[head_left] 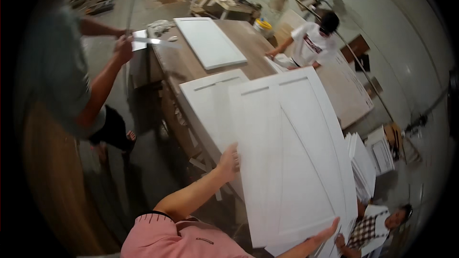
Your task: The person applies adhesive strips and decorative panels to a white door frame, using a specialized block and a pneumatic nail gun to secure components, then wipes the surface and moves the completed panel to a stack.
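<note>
We see only the fingertips of the right hand [327, 231] curling over the lower edge of the white cabinet door [294, 162]; its palm sits behind the panel, and the forearm is cut off by the bottom edge. The door covers part of a second white panel [210, 102] and much of the workbench [248, 38] beneath. The left hand [228, 162] shows its back only, so the grip underneath is hidden. The person at left [57, 67] is blurred, and the long pale thing in their hands [153, 40] is too smeared to identify.
</note>
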`<state>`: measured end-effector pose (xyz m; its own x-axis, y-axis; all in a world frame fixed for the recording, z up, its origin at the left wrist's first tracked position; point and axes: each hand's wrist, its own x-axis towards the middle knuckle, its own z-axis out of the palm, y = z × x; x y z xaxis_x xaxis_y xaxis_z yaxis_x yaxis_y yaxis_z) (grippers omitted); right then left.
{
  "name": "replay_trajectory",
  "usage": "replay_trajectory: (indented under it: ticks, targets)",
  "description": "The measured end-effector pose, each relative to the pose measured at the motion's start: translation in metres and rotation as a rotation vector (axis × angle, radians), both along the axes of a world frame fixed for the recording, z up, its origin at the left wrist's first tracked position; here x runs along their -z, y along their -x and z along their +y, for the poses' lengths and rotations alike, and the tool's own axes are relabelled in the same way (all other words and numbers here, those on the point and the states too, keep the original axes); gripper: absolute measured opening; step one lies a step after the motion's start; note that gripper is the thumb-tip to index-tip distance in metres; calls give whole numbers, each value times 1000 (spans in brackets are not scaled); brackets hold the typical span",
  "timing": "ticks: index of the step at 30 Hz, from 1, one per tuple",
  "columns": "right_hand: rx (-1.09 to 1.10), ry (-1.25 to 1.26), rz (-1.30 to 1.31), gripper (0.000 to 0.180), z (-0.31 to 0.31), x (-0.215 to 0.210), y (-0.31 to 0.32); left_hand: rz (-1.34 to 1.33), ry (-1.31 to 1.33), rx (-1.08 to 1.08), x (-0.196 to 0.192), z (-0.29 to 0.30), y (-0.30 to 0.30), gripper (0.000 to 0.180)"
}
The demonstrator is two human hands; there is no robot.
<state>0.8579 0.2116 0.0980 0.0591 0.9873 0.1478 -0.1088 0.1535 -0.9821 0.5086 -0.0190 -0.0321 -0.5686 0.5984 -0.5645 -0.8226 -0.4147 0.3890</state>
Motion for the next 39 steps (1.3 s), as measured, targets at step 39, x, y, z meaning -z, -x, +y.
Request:
replay_trajectory:
  ticks: [39]
  targets:
    - [-2333,240,-905,32,-696,295,-331,-635,703,-1976,156,-544,-1018,82]
